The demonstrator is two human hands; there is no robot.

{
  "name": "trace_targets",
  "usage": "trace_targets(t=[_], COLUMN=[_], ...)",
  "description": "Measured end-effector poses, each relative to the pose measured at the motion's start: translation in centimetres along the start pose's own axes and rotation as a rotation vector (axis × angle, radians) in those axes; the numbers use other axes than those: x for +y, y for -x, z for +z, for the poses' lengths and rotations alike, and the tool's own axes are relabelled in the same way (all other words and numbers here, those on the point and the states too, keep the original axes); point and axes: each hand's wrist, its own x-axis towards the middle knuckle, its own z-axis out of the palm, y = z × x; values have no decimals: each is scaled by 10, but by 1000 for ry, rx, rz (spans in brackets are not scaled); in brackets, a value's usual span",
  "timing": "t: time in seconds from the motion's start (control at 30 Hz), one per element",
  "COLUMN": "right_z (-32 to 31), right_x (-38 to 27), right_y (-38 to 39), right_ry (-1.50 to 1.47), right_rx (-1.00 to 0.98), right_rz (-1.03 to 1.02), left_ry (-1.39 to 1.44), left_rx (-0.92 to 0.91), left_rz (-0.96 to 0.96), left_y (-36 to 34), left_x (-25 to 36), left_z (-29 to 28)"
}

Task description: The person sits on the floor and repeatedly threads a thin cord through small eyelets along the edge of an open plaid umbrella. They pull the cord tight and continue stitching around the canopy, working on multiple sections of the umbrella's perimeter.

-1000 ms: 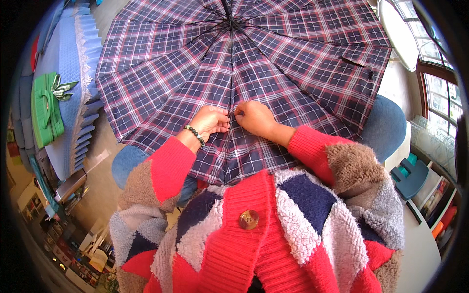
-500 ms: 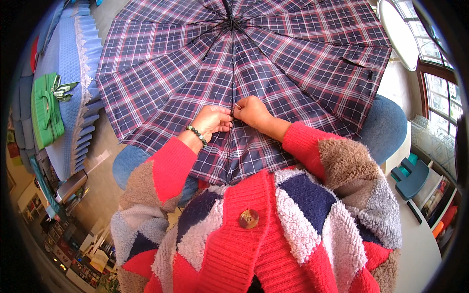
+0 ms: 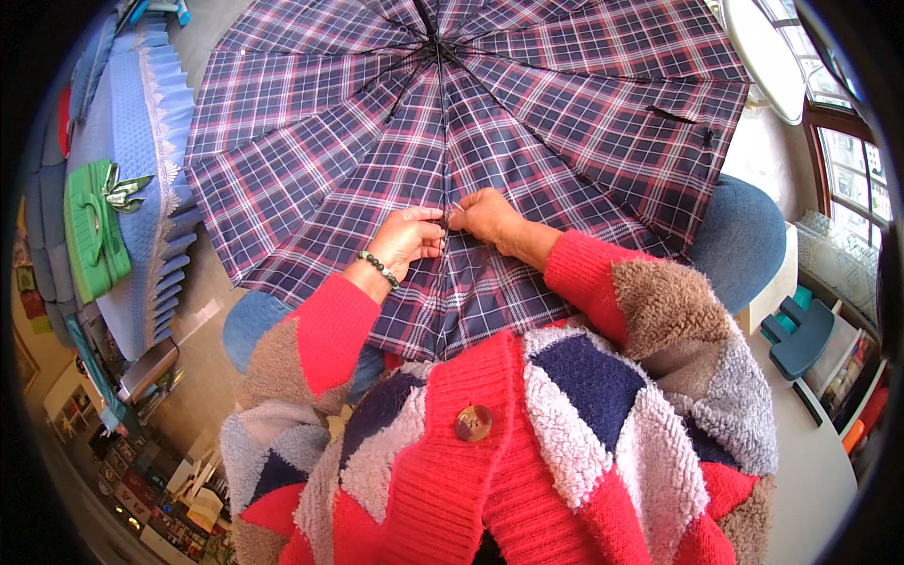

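An open plaid umbrella (image 3: pixel 330 132) in navy, red and white lies inside up across my lap, its dark ribs spreading from the hub. My left hand (image 3: pixel 407 243), with a beaded bracelet on the wrist, pinches the umbrella at its near middle rib. Close beside it, almost touching, my right hand (image 3: pixel 485 217) is closed in a pinch at the same rib. A thin, pale needle-like thing (image 3: pixel 459 206) shows at its fingertips; its full shape is hidden. A dark slit (image 3: pixel 674 115) shows in the umbrella's cloth at the right.
To the left, a green bag (image 3: pixel 94 231) rests on a blue quilted cover (image 3: pixel 141 188) with a lace frill. A round white surface (image 3: pixel 765 56) stands at the far right by a window. At lower right, a teal-blue object (image 3: pixel 800 339) sits by a pale tabletop (image 3: pixel 815 480).
Both hands keep their pinch at the same rib, with only a slight shift of the fingers. The whole view has moved a little.
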Motion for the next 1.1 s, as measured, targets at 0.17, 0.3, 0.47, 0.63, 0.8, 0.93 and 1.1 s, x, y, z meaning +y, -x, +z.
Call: trace_targets(t=[0.17,0.3,0.47,0.63,0.8,0.93,1.1], right_z=[9,9,13,13,17,15,18], right_x=[3,2,6,20,13,2,3], right_y=[-3,-1,0,-17,-18,-3,-3], right_ry=[-26,-48,-78,310,296,509,695], right_rx=[30,18,25,-58,-79,51,189], right_rz=[-21,28,0,-543,-195,-438,-666], left_ry=[12,23,79,166,165,177,177], left_rx=[2,-25,-34,-64,-65,-29,49], left_rz=[-10,10,50,74,101,82,70], left_y=[0,-1,-1,1,0,1,6], left_x=[-1,-4,-9,-13,-18,-20,-23], left_z=[-4,-7,-12,-23,-36,-41,-42])
